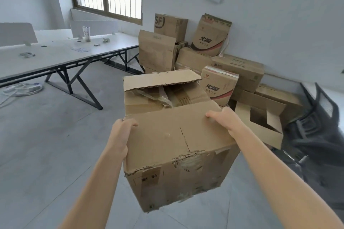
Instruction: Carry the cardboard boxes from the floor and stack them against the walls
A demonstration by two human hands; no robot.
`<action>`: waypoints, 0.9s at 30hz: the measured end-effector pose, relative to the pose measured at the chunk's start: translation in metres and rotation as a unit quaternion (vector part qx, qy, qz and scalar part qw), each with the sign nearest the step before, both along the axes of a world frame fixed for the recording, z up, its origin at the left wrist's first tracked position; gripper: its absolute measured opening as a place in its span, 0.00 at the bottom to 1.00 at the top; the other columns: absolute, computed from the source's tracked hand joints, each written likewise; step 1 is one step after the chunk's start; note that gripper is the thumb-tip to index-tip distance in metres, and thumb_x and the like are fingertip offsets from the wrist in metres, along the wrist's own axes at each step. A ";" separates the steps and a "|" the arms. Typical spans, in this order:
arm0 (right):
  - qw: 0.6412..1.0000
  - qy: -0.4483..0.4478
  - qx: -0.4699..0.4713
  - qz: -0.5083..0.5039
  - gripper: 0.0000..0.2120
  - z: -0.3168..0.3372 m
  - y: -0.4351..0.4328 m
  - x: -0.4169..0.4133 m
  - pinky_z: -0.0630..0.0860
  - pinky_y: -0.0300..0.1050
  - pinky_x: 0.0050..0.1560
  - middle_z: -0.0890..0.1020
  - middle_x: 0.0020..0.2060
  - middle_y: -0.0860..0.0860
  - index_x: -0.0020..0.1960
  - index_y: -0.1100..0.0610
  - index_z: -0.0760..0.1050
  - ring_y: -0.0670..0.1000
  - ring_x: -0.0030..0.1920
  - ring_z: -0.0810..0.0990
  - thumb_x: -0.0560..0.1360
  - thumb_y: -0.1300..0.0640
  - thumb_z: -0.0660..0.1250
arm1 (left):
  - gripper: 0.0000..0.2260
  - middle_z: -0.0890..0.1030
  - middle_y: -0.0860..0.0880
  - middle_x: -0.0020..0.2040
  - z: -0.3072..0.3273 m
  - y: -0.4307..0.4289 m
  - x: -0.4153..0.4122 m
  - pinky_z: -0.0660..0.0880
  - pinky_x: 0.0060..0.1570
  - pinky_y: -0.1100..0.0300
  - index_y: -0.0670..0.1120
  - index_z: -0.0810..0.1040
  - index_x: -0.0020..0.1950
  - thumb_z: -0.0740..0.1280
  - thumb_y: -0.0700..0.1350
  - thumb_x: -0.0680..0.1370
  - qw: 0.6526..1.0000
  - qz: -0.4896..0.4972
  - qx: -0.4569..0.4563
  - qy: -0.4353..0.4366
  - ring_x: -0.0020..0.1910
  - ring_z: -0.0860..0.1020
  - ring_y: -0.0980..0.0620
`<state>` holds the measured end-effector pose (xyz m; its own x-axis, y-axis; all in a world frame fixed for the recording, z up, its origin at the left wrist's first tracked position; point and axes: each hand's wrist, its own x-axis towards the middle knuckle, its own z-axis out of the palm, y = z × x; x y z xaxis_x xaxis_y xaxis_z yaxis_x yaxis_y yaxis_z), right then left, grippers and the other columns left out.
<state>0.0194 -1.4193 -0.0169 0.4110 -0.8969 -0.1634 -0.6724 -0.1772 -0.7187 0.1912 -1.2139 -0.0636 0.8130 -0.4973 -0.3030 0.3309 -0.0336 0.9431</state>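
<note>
You are holding the cardboard box in the air above the grey floor. Your left hand is curling its fingers over the box's left edge. Your right hand is gripping the right edge, but most of its fingers are hidden. Behind the box, a pile of boxes is leaning on the white wall. Left of the box a white desk is standing, and right of it a black chair.

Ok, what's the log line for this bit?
phase: carrying; box: lifted, top open; left grip: holds box; right grip: holds box; pile: against wall
</note>
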 end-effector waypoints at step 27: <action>0.992 -0.031 -0.048 -0.112 0.20 0.005 -0.382 0.044 0.71 0.46 0.45 0.78 0.47 0.53 0.55 0.58 0.72 0.55 0.46 0.76 0.72 0.44 0.67 | 0.11 0.78 0.44 0.44 0.027 -0.415 0.086 0.69 0.36 0.56 0.42 0.72 0.56 0.66 0.39 0.74 0.990 -0.138 0.011 -0.004 0.40 0.75 0.46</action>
